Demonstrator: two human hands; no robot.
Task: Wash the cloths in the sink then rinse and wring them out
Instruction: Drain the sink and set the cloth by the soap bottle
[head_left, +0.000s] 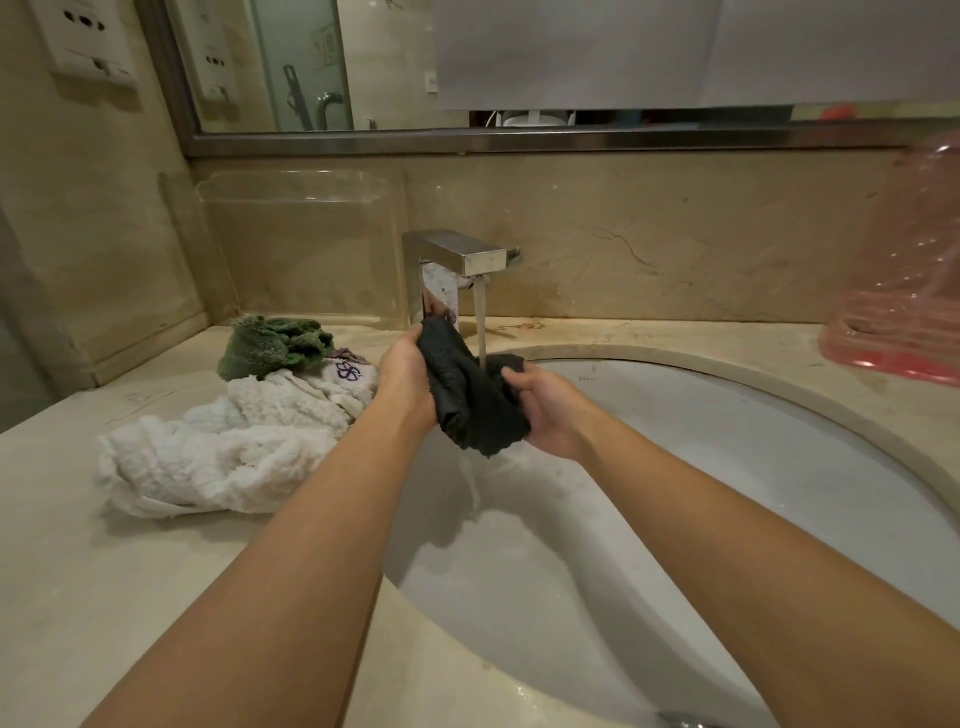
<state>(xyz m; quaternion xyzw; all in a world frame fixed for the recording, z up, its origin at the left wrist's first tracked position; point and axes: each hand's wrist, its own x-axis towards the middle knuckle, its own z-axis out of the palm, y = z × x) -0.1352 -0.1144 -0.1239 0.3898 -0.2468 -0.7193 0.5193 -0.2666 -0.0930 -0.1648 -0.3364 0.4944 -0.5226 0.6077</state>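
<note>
A dark wet cloth (467, 395) hangs bunched over the white oval sink (753, 431), just under the running stream from the square chrome tap (462, 257). My left hand (402, 371) grips its upper left end. My right hand (545, 410) grips its right side from below. Water runs off the cloth's lower edge into the basin. A white towel (218, 457) lies crumpled on the counter left of the sink, with a green cloth (272, 345) and a small white cloth with purple embroidery (350, 371) behind it.
A beige stone counter (130, 597) surrounds the sink. A pink plastic bag (904, 291) stands at the right back. A clear acrylic holder (301, 244) leans on the backsplash left of the tap. A mirror (467, 67) runs above.
</note>
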